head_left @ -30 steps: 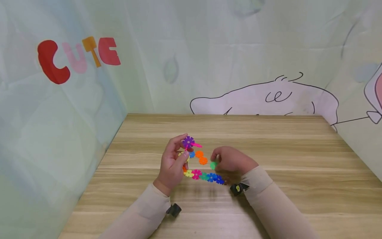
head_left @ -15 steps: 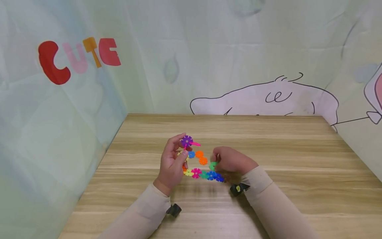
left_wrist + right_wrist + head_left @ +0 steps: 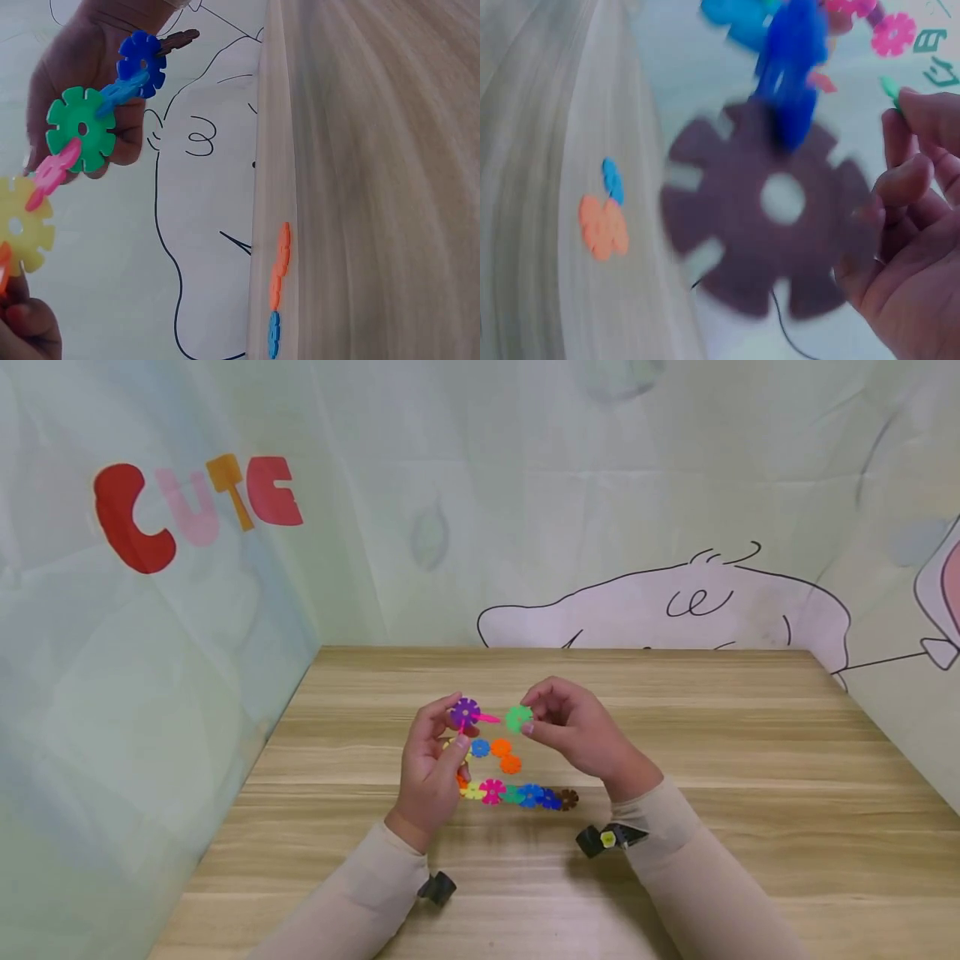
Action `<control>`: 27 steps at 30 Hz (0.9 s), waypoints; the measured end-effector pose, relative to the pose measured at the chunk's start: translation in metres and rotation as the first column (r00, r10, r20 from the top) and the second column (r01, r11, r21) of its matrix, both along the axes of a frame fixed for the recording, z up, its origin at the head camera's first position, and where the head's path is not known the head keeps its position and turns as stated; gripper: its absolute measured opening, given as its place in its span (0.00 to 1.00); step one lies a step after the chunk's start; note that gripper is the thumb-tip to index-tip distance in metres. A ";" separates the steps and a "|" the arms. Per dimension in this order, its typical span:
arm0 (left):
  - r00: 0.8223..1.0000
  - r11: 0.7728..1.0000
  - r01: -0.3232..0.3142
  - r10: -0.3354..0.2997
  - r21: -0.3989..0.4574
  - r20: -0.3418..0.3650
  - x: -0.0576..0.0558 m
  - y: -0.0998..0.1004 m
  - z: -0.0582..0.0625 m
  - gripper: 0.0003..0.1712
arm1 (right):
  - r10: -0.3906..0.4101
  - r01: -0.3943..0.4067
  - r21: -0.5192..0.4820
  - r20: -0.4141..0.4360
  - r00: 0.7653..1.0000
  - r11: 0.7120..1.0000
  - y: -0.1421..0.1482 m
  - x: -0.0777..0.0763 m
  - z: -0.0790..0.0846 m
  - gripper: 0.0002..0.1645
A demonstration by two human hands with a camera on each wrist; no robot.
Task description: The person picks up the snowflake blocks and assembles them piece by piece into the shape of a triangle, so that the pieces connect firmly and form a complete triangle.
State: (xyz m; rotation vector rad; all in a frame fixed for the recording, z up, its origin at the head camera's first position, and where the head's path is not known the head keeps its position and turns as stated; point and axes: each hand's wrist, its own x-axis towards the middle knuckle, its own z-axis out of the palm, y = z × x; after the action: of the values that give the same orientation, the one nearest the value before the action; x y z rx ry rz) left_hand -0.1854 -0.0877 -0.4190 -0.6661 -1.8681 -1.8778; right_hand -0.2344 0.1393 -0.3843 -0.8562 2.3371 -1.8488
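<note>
My left hand [image 3: 431,777] grips a chain of notched plastic snowflake discs above the table. At its upper end, a purple disc [image 3: 465,712] has pink discs slotted edge-on into it. The lower stretch runs right through a yellow disc [image 3: 22,225], a pink disc [image 3: 492,792], a green disc, blue discs [image 3: 531,796] and a brown disc [image 3: 727,247] at the tip. Between thumb and fingers, my right hand [image 3: 581,731] pinches a light green disc [image 3: 519,718], just right of the upper pink disc and apart from it. Part of the chain is hidden behind my left fingers.
On the wooden table [image 3: 675,710] beyond the chain lie orange discs [image 3: 501,747], a blue disc [image 3: 480,748] and a partly hidden yellow disc. Printed cloth walls [image 3: 420,560] border the table at the back and sides.
My right hand has risen up and left with the light green disc, bringing it beside the upper pink disc. The brown disc now shows plainly. My left hand has shifted slightly left.
</note>
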 end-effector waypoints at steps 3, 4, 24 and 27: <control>1.000 1.000 0.004 -0.004 0.001 -0.009 0.000 0.000 0.000 0.26 | 0.023 -0.024 -0.049 -0.019 1.000 0.999 -0.002 0.005 0.004 0.12; 1.000 1.000 0.007 -0.007 0.002 -0.013 0.000 0.000 0.000 0.26 | 0.035 -0.037 -0.058 -0.024 0.999 0.998 -0.003 0.007 0.005 0.12; 0.995 0.999 0.054 -0.053 0.005 -0.079 -0.001 0.000 -0.004 0.26 | 0.009 -0.015 -0.068 -0.085 0.996 0.998 -0.012 0.022 0.011 0.09; 0.995 0.999 0.049 -0.049 0.006 -0.088 -0.001 -0.001 -0.004 0.26 | -0.001 -0.006 -0.071 -0.096 0.995 0.997 -0.014 0.023 0.009 0.10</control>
State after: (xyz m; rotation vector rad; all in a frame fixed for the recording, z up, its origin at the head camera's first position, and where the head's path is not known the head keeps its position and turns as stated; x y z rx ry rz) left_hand -0.1863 -0.0882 -0.4232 -0.7855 -1.8032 -1.8543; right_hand -0.2115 0.1248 -0.3751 -0.9759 2.3359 -1.9428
